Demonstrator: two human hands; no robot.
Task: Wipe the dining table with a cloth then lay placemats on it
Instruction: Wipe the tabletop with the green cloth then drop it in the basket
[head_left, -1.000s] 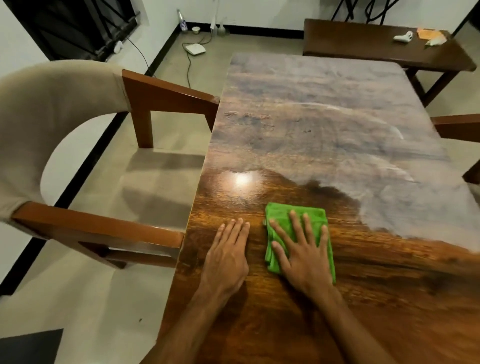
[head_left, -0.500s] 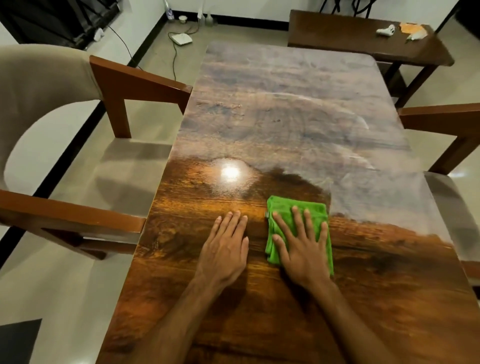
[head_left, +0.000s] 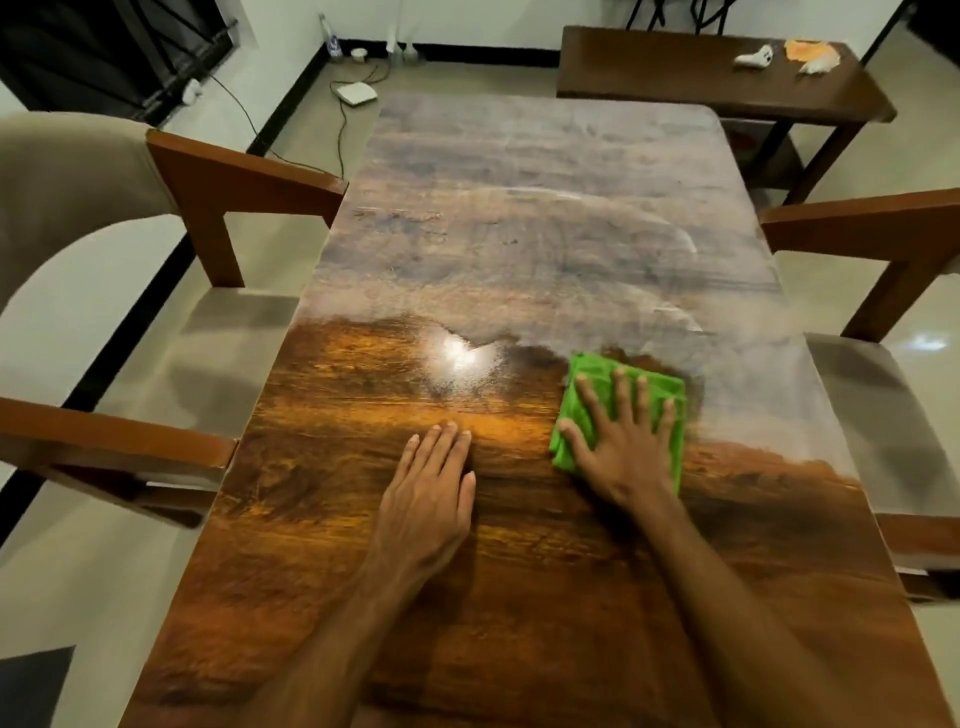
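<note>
A long wooden dining table (head_left: 519, 597) runs away from me; its near part is glossy brown, its far part dull and hazy grey. A folded green cloth (head_left: 597, 384) lies at the edge of the hazy area, right of centre. My right hand (head_left: 623, 447) presses flat on the cloth with fingers spread. My left hand (head_left: 431, 499) rests flat on the bare wood to its left, fingers together, holding nothing. No placemats are in view.
Wooden chairs with beige cushions stand at the left (head_left: 197, 192) and right (head_left: 872, 234) sides of the table. A dark side table (head_left: 675, 73) at the far end carries small white and orange items. A white device (head_left: 356, 93) with cables lies on the floor.
My right hand has slid the green cloth to the right and slightly forward into the hazy area. My left hand stays planted. The view has shifted left to right across the table.
</note>
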